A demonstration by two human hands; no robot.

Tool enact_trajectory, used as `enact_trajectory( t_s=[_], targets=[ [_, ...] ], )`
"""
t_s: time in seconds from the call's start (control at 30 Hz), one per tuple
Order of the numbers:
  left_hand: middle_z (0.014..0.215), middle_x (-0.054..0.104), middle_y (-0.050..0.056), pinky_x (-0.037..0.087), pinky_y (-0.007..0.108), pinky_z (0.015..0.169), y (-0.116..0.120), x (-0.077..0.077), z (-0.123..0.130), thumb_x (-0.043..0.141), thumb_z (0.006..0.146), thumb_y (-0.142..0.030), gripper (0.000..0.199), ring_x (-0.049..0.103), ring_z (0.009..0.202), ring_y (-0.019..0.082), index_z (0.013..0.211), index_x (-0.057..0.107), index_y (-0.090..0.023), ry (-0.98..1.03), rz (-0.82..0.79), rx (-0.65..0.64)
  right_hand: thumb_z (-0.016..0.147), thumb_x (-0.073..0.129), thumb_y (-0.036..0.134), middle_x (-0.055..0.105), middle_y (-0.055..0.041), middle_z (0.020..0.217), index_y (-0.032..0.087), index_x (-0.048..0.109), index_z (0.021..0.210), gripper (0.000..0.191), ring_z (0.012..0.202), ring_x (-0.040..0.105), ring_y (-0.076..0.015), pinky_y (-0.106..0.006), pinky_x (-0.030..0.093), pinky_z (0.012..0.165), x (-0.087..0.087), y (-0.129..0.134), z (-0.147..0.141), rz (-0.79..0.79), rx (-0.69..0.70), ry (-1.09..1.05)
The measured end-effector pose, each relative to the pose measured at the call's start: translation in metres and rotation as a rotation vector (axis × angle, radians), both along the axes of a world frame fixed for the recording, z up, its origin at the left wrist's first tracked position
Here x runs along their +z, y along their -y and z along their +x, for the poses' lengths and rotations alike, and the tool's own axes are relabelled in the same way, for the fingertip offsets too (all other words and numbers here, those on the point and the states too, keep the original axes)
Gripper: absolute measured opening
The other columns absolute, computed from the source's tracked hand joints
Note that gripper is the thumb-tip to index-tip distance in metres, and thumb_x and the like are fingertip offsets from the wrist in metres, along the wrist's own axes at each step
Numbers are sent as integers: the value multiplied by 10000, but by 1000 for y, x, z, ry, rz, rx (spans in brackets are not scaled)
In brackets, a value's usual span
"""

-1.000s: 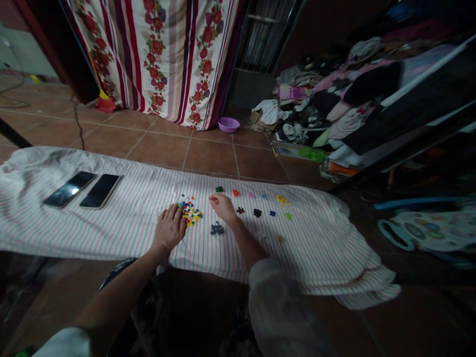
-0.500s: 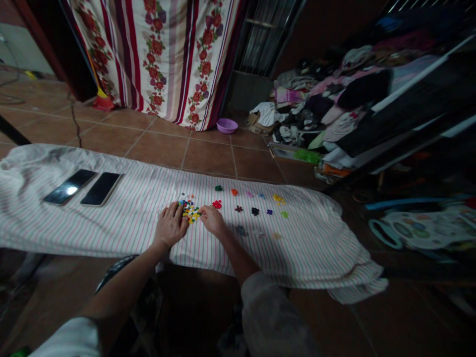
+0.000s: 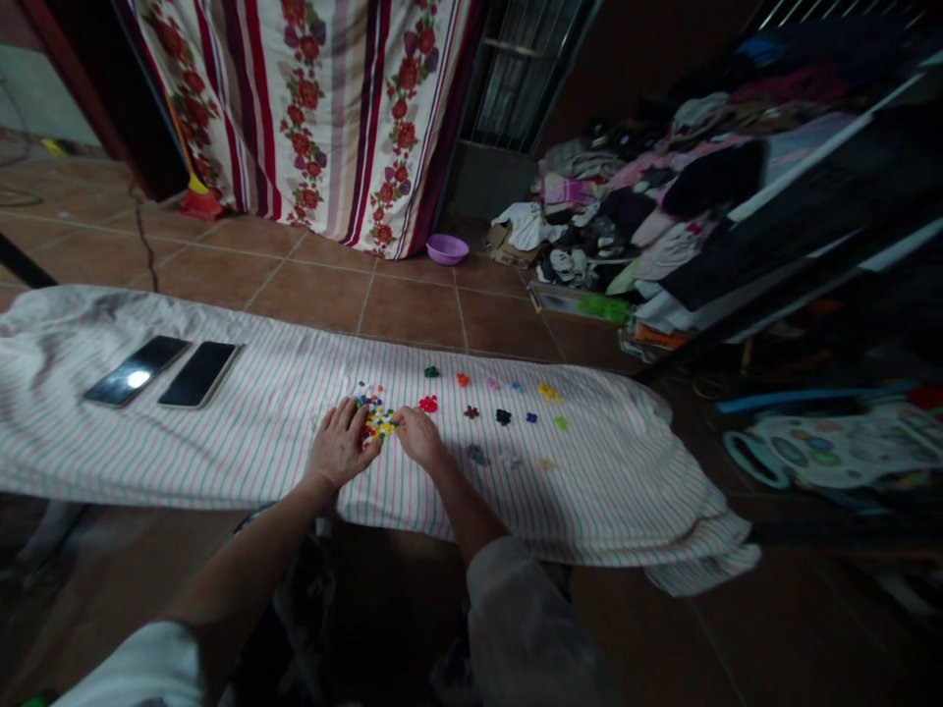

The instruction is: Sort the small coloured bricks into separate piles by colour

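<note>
A heap of small mixed-colour pieces (image 3: 381,422) lies on the striped cloth (image 3: 280,432). My left hand (image 3: 340,442) rests flat at the heap's left side, its fingers apart and touching the pieces. At the heap's right edge my right hand (image 3: 416,435) has its fingertips pinched together; whatever they hold is too small to make out. To the right are small single-colour groups, among them red (image 3: 428,404), dark green (image 3: 431,371), orange (image 3: 462,379), black (image 3: 503,417), yellow (image 3: 549,393) and grey (image 3: 476,454).
Two phones, one (image 3: 137,370) beside the other (image 3: 198,374), lie on the cloth at the left. Beyond it a purple basin (image 3: 447,249) stands on the tiled floor near a floral curtain (image 3: 343,118). Clothes (image 3: 626,187) are piled at the back right.
My left thumb has shifted slightly right over the lower edge of the heap. My right hand stays at the heap's right edge, still pinched.
</note>
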State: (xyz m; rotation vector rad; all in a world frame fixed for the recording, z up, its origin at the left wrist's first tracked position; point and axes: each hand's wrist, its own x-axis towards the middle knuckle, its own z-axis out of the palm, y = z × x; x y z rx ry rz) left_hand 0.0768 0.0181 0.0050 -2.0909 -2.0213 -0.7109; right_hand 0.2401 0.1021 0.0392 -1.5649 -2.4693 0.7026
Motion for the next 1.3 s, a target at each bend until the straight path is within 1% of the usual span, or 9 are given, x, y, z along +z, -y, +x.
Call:
enact_trajectory(
  t_s=[0.17, 0.3, 0.57, 0.87, 1.1, 1.2, 1.3],
  targets=[
    [1439, 489, 202, 375, 480, 1115, 0, -2, -1, 487, 869, -497, 609, 420, 1378, 322, 1340, 512, -111, 14, 11, 0, 889, 511, 110, 679, -67, 1101, 193, 645, 1075, 244, 1080, 589, -167, -260, 421, 927, -4, -1, 0, 26, 35, 29],
    [1430, 498, 201, 384, 481, 1109, 0, -2, 0, 487, 871, -466, 592, 429, 1370, 323, 1342, 512, -108, 8, 20, 2, 913, 500, 144, 689, -74, 1118, 193, 646, 1098, 241, 1080, 601, -177, -264, 421, 920, -1, -4, 1, 24, 55, 45],
    [1416, 516, 196, 402, 492, 1094, 0, 0, 0, 492, 866, -446, 565, 445, 1357, 323, 1331, 521, -125, 22, 33, 3, 907, 524, 132, 725, -65, 1068, 187, 672, 1063, 223, 993, 651, -165, -243, 433, 851, 13, -14, 4, -50, 30, 26],
    [1405, 522, 206, 410, 493, 1080, 0, 1, 0, 485, 866, -434, 567, 460, 1341, 330, 1328, 525, -106, 5, 42, 1, 900, 530, 184, 742, -36, 981, 215, 692, 1015, 201, 919, 662, -153, -225, 441, 802, 14, -25, 9, 9, -41, -52],
    [1403, 527, 197, 412, 473, 1087, 0, 2, 1, 480, 875, -429, 559, 466, 1337, 321, 1324, 538, -100, -28, 38, 4, 869, 543, 145, 715, -33, 983, 224, 690, 982, 201, 930, 646, -155, -239, 456, 827, 10, -48, 14, 154, -124, -132],
    [1398, 532, 196, 409, 478, 1091, 0, 2, 1, 478, 877, -424, 555, 467, 1336, 321, 1323, 541, -99, -27, 35, 4, 882, 532, 138, 709, -32, 1004, 229, 680, 1020, 222, 939, 651, -154, -236, 464, 829, 11, -64, 19, 191, -194, -126],
    [1396, 532, 200, 399, 487, 1100, 1, 3, 2, 489, 871, -411, 551, 462, 1340, 326, 1319, 544, -96, -11, 28, 6, 898, 502, 130, 704, -56, 1053, 206, 672, 1078, 260, 995, 648, -167, -244, 464, 859, 14, -83, 25, 216, -262, -86]
  ],
)
